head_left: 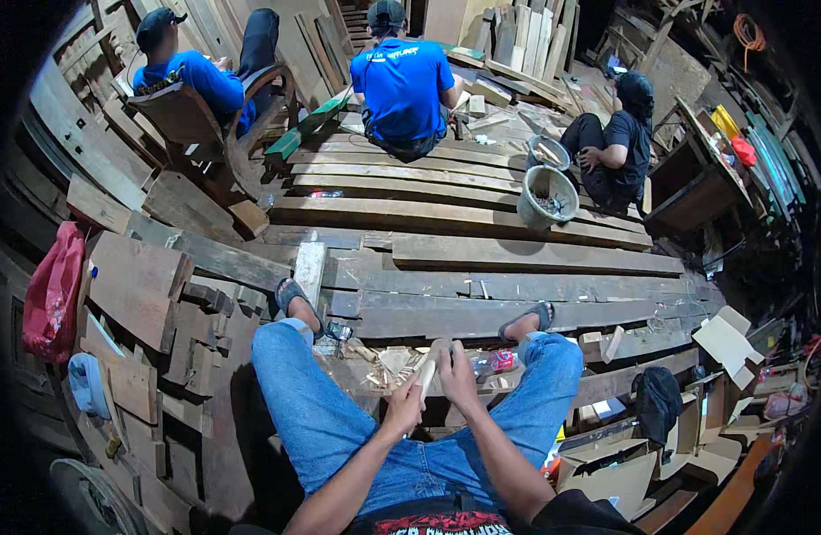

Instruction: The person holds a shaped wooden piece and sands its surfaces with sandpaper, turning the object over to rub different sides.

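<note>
Between my knees, my left hand [402, 410] is closed round the lower part of a pale wooden stick [427, 372], which slants up and away from me. Close by on its right, my right hand [457, 378] is closed near the stick's far end. A small greyish piece [441, 346] shows at its fingertips, too small to name. Pale wood shavings and chips [383, 364] lie beneath my hands, beside a clear plastic bottle with a red label [501, 359].
Long planks [517, 252] stretch ahead of my sandalled feet. Two buckets [549, 198] stand on boards at the right. Three people in view sit farther off, one on a wooden chair [183, 120]. Cardboard boxes [611, 473] lie at right, stacked boards [138, 281] at left.
</note>
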The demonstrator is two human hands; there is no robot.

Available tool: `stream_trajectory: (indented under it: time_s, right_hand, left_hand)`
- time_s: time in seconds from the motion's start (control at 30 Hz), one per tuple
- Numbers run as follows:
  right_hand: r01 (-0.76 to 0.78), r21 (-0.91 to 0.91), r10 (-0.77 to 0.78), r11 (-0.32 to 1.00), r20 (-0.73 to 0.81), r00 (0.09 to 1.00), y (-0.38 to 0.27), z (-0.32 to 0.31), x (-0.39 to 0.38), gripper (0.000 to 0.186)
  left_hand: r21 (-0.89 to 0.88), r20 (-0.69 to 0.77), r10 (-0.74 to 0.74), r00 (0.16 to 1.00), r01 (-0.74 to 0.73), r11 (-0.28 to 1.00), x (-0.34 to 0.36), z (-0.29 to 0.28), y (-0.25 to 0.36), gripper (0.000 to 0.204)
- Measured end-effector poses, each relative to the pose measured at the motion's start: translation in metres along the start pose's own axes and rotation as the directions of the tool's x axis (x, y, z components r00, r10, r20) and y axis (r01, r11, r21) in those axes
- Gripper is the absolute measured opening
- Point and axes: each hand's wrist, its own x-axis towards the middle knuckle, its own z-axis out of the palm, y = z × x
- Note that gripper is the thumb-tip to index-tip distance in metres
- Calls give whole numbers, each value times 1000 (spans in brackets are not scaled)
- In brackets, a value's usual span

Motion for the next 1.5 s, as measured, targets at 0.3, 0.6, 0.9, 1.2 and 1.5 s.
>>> stream_trajectory:
  time_s: [0.3,0.6,0.9,1.2,1.5]
  right_hand:
    - [-34,-27,34,999,16,999,0,-1,-1,24]
    - [-14,-77,15,997,18,1000,-3,-4,3,25]
    - [19,-54,-16,998,67,998,-16,-1,-11,20]
    - [38,-48,-33,998,106,994,-19,2,-36,25]
    - [34,-160,-6,987,174,985,-31,3,-39,24]
  left_hand:
    - [80,-27,62,998,-59,995,-2,1,7,46]
    - [100,-29,56,998,-53,994,-5,-2,12,48]
    - [16,-20,64,998,-64,998,0,-6,9,48]
    - [-56,-67,20,998,-24,998,5,-6,1,47]
    - [-80,-40,12,999,-15,997,11,-15,-1,45]
